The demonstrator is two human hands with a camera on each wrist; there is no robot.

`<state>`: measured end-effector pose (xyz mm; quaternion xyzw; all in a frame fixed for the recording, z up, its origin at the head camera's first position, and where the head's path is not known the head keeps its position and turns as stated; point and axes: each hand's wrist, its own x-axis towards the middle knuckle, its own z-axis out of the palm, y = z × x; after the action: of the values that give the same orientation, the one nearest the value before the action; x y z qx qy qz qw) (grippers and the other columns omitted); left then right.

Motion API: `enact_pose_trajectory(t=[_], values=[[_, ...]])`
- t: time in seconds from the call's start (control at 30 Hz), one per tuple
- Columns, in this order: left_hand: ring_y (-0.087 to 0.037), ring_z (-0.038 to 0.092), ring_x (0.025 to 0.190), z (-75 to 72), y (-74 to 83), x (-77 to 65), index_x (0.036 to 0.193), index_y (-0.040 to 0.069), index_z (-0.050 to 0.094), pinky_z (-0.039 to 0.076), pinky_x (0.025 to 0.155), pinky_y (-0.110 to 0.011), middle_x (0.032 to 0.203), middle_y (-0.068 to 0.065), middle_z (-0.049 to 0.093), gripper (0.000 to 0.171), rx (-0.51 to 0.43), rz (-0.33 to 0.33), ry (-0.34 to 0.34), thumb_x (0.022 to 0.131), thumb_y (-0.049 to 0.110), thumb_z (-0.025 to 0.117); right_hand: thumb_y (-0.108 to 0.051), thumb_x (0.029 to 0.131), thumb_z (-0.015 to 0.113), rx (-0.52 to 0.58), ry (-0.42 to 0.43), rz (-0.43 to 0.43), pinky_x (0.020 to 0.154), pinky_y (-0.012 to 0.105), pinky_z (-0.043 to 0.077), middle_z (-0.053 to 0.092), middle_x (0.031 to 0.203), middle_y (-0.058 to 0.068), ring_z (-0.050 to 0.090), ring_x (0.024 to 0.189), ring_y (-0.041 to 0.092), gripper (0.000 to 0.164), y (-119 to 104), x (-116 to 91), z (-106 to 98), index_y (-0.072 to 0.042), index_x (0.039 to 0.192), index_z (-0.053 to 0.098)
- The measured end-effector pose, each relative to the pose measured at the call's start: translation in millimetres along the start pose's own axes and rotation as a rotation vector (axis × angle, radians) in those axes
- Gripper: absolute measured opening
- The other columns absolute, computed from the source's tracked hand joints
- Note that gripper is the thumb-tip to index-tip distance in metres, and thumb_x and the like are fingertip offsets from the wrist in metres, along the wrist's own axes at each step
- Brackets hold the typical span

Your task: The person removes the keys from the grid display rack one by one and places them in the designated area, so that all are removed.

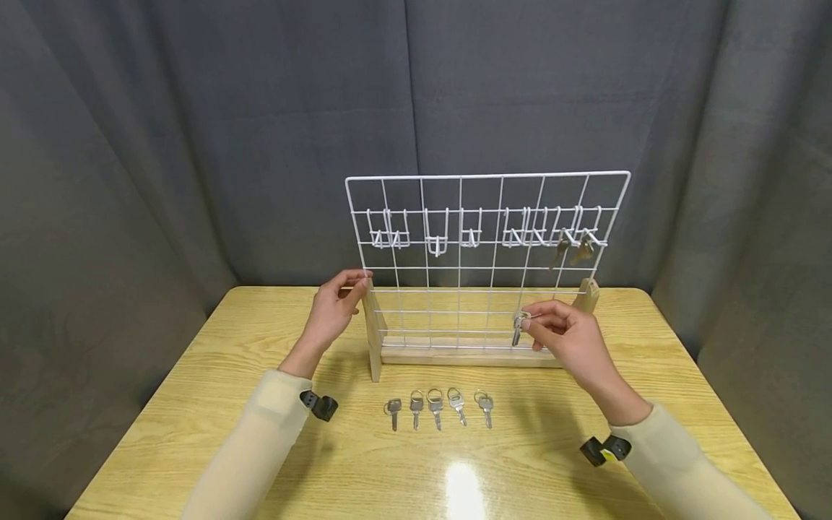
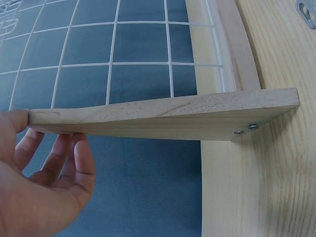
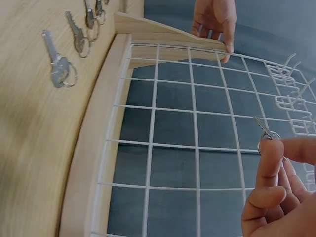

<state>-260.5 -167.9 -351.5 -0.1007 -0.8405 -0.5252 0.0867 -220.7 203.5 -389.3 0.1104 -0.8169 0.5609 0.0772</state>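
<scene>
Metal key [image 1: 516,336] is pinched in the right hand [image 1: 570,338]. Left hand [image 1: 333,309] grips the wooden side support [image 1: 373,334]. Five keys [image 1: 436,413] lie on the counter [image 1: 383,480] between the hands.

A table [image 1: 377,469] with a light, wood-grained top and rounded far corners carries a rack [image 1: 468,356], which stands on it on wooden end pieces joined by a wooden bar. In front of the rack, five silver-coloured keys [image 1: 436,407] with rings lie flat in a row, apart from one another, their blades pointing away from it. A bright reflection [image 1: 464,491] shows on the tabletop nearer the viewer.
</scene>
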Motion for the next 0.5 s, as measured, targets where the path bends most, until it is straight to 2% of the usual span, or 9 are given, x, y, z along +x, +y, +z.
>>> enact_pose_trajectory(t=[0.1, 0.17, 0.3, 0.5], values=[[-0.037, 0.063, 0.111, -0.1, 0.4, 0.0, 0.132, -0.001, 0.060, 0.055, 0.084, -0.049, 0.126, -0.024, 0.064, 0.036, -0.009, 0.002, -0.002, 0.105, 0.021, 0.053, -0.017, 0.095, 0.069, -0.021, -0.029, 0.002, 0.060, 0.028, 0.053, 0.073, 0.082, -0.016, 0.067, 0.066, 0.022, 0.023, 4.8, -1.0, 0.6, -0.005, 0.114, 0.067], [-0.037, 0.063, 0.111, 0.0, 0.3, -0.1, 0.132, -0.001, 0.060, 0.055, 0.086, -0.053, 0.126, -0.024, 0.064, 0.035, -0.010, 0.001, -0.003, 0.105, 0.021, 0.053, -0.018, 0.095, 0.068, -0.033, -0.044, 0.009, 0.060, 0.027, 0.052, 0.074, 0.083, -0.010, 0.067, 0.065, 0.021, 0.023, 7.5, -1.7, 0.7, -0.005, 0.114, 0.068], [-0.038, 0.063, 0.111, 0.2, -0.2, -0.1, 0.131, 0.000, 0.061, 0.054, 0.087, -0.057, 0.126, -0.024, 0.064, 0.034, -0.014, 0.004, 0.001, 0.105, 0.021, 0.053, -0.017, 0.095, 0.069, -0.055, -0.072, 0.023, 0.060, 0.028, 0.051, 0.076, 0.086, 0.004, 0.065, 0.065, 0.020, 0.022, 11.8, -2.7, 0.7, -0.005, 0.113, 0.069], [-0.039, 0.062, 0.111, 0.3, -0.8, -0.1, 0.132, -0.001, 0.060, 0.053, 0.089, -0.060, 0.126, -0.025, 0.064, 0.035, -0.025, 0.007, -0.003, 0.105, 0.021, 0.053, -0.020, 0.094, 0.070, -0.053, -0.110, 0.076, 0.062, 0.029, 0.054, 0.075, 0.090, 0.011, 0.064, 0.064, 0.015, 0.025, 17.6, -5.2, 0.4, -0.004, 0.113, 0.069]])
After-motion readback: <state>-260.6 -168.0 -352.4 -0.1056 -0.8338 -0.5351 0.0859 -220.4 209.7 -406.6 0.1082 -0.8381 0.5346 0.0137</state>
